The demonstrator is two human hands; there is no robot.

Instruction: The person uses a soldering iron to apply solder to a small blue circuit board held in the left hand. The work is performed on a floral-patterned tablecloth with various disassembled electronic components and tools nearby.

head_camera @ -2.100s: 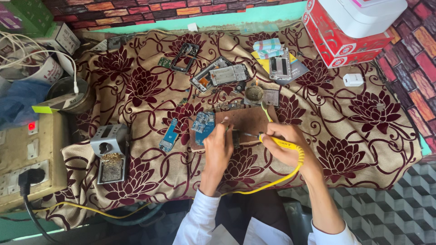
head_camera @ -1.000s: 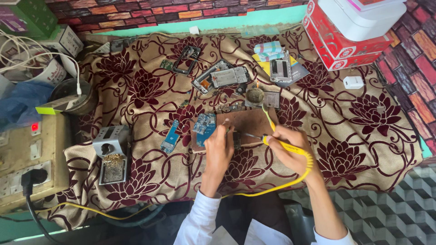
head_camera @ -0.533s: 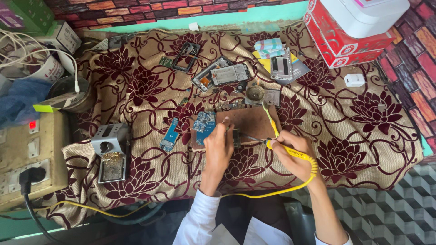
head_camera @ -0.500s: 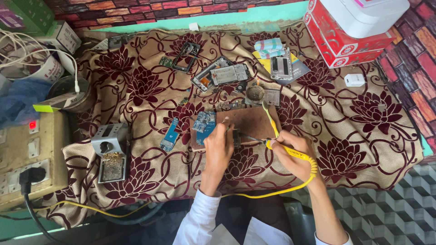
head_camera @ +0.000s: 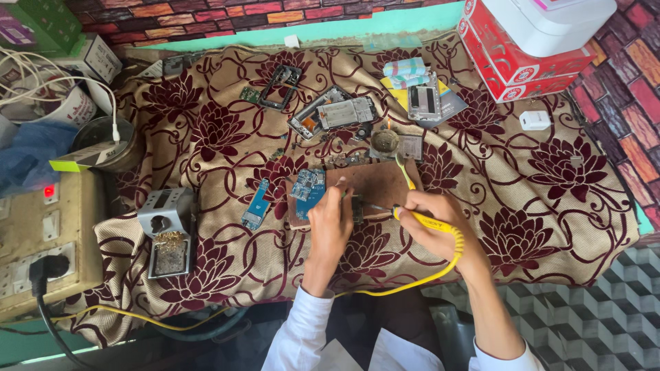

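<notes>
From the head camera I look down on a brown cloth with dark red flowers (head_camera: 227,137). My right hand (head_camera: 433,223) is closed around a yellow soldering iron (head_camera: 430,221), its tip pointing left at a small dark part (head_camera: 357,208) on a brown wooden board (head_camera: 375,184). My left hand (head_camera: 330,223) pinches that part down with its fingertips. A blue circuit board (head_camera: 307,185) lies at the board's left edge, a metal iron stand (head_camera: 166,230) well to the left.

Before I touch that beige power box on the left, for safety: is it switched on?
Likely on: a red lamp glows on the power box, with a black plug in its socket.
</notes>
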